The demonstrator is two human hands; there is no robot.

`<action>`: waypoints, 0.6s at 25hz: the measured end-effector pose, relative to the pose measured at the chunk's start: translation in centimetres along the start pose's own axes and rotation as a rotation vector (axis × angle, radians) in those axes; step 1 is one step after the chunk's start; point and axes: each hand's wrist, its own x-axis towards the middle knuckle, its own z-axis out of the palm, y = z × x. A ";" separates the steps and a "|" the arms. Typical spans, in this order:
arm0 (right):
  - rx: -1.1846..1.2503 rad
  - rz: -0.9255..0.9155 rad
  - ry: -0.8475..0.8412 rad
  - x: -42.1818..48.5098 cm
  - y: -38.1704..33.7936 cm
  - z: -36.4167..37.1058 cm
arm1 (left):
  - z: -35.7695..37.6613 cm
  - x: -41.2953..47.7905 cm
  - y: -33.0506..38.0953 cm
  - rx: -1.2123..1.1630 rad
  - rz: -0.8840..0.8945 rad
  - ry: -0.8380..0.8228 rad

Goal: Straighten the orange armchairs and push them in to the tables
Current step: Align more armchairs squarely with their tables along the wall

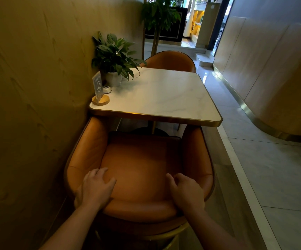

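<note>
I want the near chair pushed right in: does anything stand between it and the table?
Nothing visible lies between the near armchair and the table; its arm tips reach the near edge. The pedestal base stands under the top, ahead of the seat.

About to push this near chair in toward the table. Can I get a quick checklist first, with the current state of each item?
1. Grip: left hand and right hand both hold the near armchair by its backrest: ok.
2. Chair square to the table edge: ok, roughly.
3. Armrests clear the underside of the table: cannot tell.
4. Gap between the chair's left side and the wall: cannot tell.
5. Space under the table, where only the pedestal base shows: ok.
</note>
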 end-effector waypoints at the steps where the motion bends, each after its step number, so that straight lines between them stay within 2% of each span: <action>1: -0.001 0.000 -0.004 0.0 0.1 0.1 | 0.0 0.0 0.0 0.000 0.002 -0.002; 4: -0.009 -0.002 -0.005 0.0 0.1 0.2 | 0.1 -0.1 0.3 0.007 -0.003 -0.015; 9: -0.046 0.014 -0.052 -0.1 0.0 0.1 | -1.1 -0.7 0.9 0.171 0.000 -0.151; 15: -0.066 -0.052 -0.119 -0.6 -0.1 -2.7 | -4.6 -2.8 4.0 0.207 0.094 -0.063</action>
